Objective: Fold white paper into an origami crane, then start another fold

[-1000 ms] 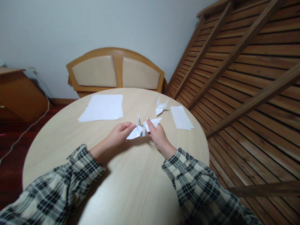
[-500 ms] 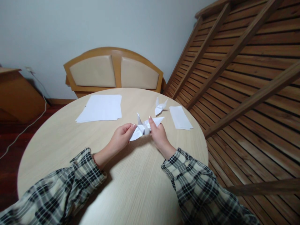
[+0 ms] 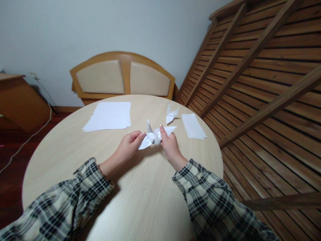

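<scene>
A white folded paper crane (image 3: 153, 136) is held just above the round wooden table (image 3: 140, 201), one wing in each hand. My left hand (image 3: 129, 145) pinches its left wing, and my right hand (image 3: 169, 144) pinches the right wing, whose tip sticks out past the fingers. A thin point of the crane stands up between my hands. Both arms wear checked sleeves.
A second folded white crane (image 3: 172, 115) stands behind my right hand. A stack of white sheets (image 3: 109, 115) lies at the back left and a narrow white paper strip (image 3: 193, 126) at the right edge. A padded wooden chair (image 3: 122, 77) stands beyond the table; slatted wood panels (image 3: 263, 83) are on the right.
My hands and the crane have stayed almost still; the crane's wings look slightly more spread. The view has shifted a little.
</scene>
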Motion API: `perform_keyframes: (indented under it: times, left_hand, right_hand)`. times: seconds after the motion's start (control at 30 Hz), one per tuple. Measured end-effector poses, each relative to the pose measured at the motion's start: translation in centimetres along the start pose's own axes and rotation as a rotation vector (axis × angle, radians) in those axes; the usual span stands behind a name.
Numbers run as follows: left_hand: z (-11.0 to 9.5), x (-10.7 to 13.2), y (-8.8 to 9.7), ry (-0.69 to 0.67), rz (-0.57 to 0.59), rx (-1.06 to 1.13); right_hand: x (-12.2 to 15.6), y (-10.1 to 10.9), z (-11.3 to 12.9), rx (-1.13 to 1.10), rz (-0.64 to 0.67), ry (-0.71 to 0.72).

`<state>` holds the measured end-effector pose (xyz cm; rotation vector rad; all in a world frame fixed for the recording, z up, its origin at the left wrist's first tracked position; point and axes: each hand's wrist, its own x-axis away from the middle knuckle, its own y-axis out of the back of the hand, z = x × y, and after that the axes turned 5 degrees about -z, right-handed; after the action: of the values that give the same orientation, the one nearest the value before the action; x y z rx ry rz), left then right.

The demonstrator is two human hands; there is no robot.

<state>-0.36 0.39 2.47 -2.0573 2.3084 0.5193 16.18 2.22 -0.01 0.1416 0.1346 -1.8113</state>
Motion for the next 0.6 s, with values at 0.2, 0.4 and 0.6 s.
perform_keyframes:
  times: [0.2,0.4,0.6]
  left_hand:
    - [-0.2,0.4,-0.5,-0.016,-0.047,-0.015]
    - [0.7,-0.5,1.0,0.010,0.146,0.026]
    - [0.5,-0.5,0.9,0.005,0.095,0.005]
  right_hand:
    - [-0.1,0.0,0.2,-0.002,-0.027,-0.005]
    - [-0.1,0.3,0.5,0.026,0.129,0.000]
    - [-0.1,0.2,0.2,0.010,0.107,-0.003]
